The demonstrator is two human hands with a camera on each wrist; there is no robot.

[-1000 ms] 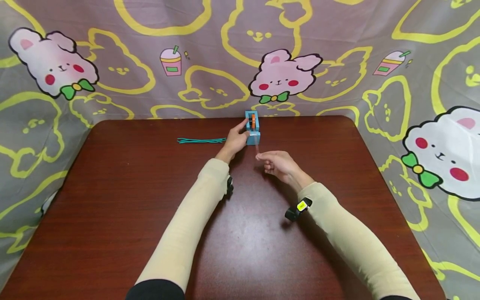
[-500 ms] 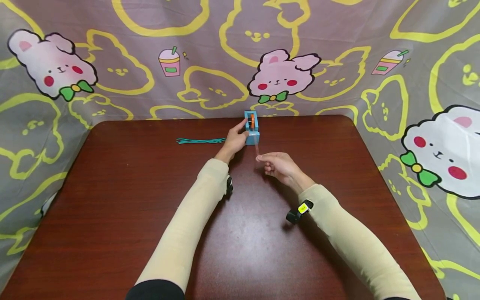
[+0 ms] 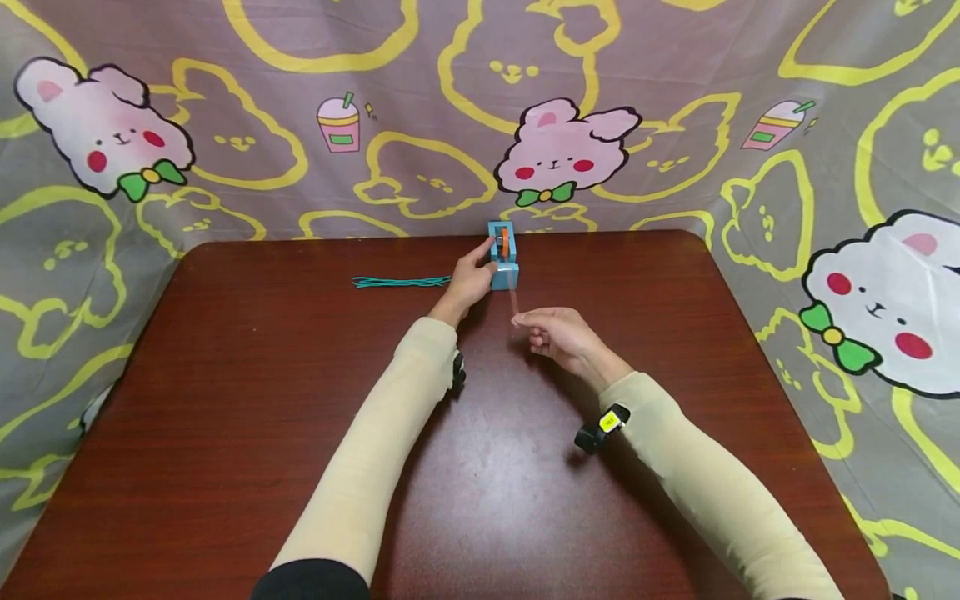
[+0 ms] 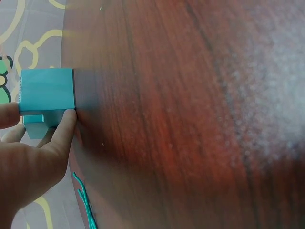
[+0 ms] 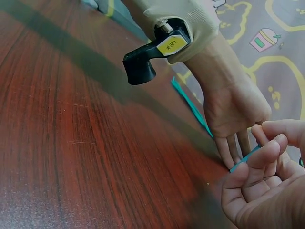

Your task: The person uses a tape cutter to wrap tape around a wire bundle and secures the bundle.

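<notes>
A light blue tape dispenser [image 3: 505,277] with an orange roll [image 3: 505,242] stands at the table's back edge. My left hand [image 3: 470,282] grips it from the left, and in the left wrist view its fingers lie along the sides of the blue block [image 4: 47,89]. A strip of clear tape [image 3: 513,302] runs from the dispenser's front toward me. Its free end is pinched between thumb and forefinger of my right hand [image 3: 564,335], just in front of the dispenser. The right wrist view shows that hand [image 5: 267,191] with the other fingers curled, partly covering the dispenser.
A bundle of thin teal cords [image 3: 397,282] lies left of the dispenser, partly behind the left hand. The brown wooden table [image 3: 225,400] meets a patterned cloth [image 3: 435,100] at the back and sides.
My right hand has drawn back slightly toward me, and the tape strip looks a little longer. My left hand has stayed on the dispenser.
</notes>
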